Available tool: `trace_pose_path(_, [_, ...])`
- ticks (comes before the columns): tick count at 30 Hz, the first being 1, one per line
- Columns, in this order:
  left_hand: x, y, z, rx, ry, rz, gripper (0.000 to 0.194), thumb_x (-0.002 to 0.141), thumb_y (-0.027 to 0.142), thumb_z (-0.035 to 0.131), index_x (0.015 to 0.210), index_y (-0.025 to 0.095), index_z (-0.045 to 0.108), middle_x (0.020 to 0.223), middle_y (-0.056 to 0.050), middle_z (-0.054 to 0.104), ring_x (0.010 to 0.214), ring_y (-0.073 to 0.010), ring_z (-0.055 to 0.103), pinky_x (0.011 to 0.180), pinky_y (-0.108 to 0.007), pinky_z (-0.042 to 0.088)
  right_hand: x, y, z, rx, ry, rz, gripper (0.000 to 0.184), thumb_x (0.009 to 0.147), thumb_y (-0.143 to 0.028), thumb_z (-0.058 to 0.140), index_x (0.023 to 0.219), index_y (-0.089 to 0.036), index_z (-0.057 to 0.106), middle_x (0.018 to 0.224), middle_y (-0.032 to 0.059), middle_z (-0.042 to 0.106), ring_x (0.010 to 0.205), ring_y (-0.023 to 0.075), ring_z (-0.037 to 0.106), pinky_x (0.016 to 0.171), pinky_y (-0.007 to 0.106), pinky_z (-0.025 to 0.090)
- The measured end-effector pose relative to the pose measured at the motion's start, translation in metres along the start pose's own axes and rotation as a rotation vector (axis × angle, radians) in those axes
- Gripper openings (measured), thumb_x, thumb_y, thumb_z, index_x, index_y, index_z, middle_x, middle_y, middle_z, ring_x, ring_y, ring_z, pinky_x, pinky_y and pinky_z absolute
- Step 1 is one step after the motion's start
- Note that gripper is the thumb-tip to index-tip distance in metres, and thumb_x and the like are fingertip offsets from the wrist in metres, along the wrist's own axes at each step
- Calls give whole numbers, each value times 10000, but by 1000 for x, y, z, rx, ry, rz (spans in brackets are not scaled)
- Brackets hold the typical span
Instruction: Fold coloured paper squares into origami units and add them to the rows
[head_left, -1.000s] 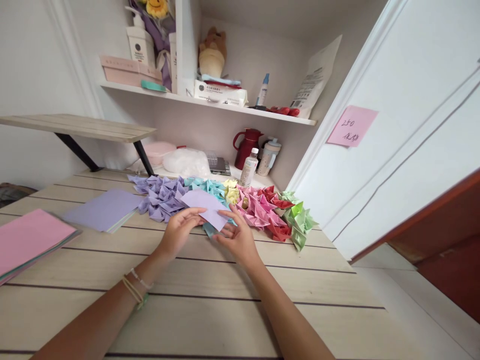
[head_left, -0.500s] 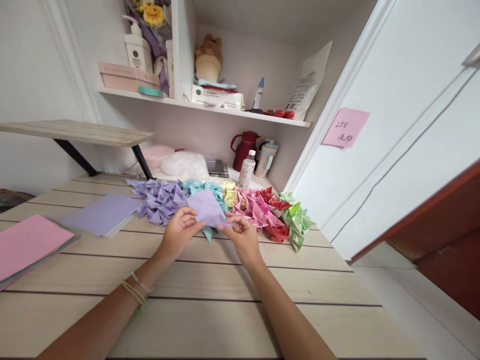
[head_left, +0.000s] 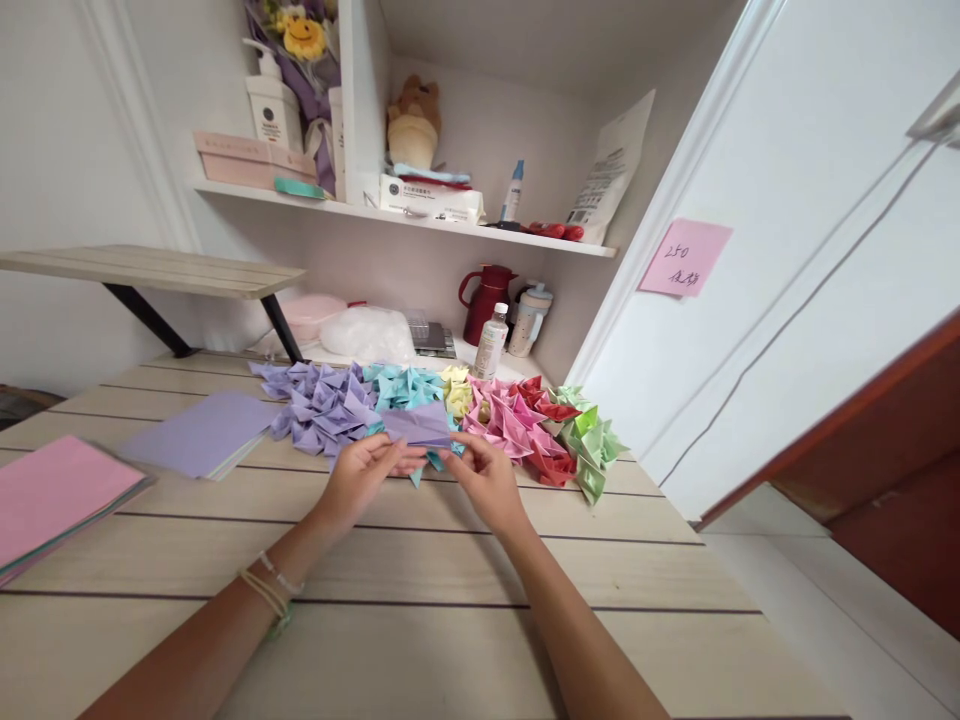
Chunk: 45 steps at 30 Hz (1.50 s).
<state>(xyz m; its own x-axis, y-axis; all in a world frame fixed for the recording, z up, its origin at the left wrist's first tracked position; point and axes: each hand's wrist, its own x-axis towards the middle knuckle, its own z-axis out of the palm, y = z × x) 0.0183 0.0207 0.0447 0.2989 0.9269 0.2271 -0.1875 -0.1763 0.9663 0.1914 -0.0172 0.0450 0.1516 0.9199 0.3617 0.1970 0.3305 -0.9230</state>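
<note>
A lilac sheet of paper [head_left: 418, 423], folded over on itself, is pinched between both my hands just above the wooden table [head_left: 420, 560]. My left hand [head_left: 361, 477] grips its left edge with closed fingers. My right hand [head_left: 486, 477] pinches its right edge. Directly behind the sheet lies a row of folded paper shapes: purple ones [head_left: 319, 402], teal ones [head_left: 405, 385], yellow ones [head_left: 457, 392], pink ones [head_left: 506, 415], red ones [head_left: 549, 440] and green ones [head_left: 591, 440].
A stack of lilac sheets [head_left: 201, 432] and a pink-topped stack [head_left: 52, 495] lie on the left of the table. Behind stand a red jug [head_left: 487, 300], a small bottle [head_left: 491, 342] and a plastic bag [head_left: 367, 335]. A white door with a pink note [head_left: 684, 257] closes the right.
The lilac sheet, flat and open a second ago, has been folded over and now shows as a narrow strip between my hands. Both hands stayed in the same spot.
</note>
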Motion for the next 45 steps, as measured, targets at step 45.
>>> trace_pose_path(45, [2,-14,-2,-322,-48,-189,242,676,249,727,881,154,640,683,5,605,585,-78,530,604,-187,439,-4,-9,7,734,-170,402,246,610,-329,768,765,-157,685,677,7,688,617,94,621,642,204,494])
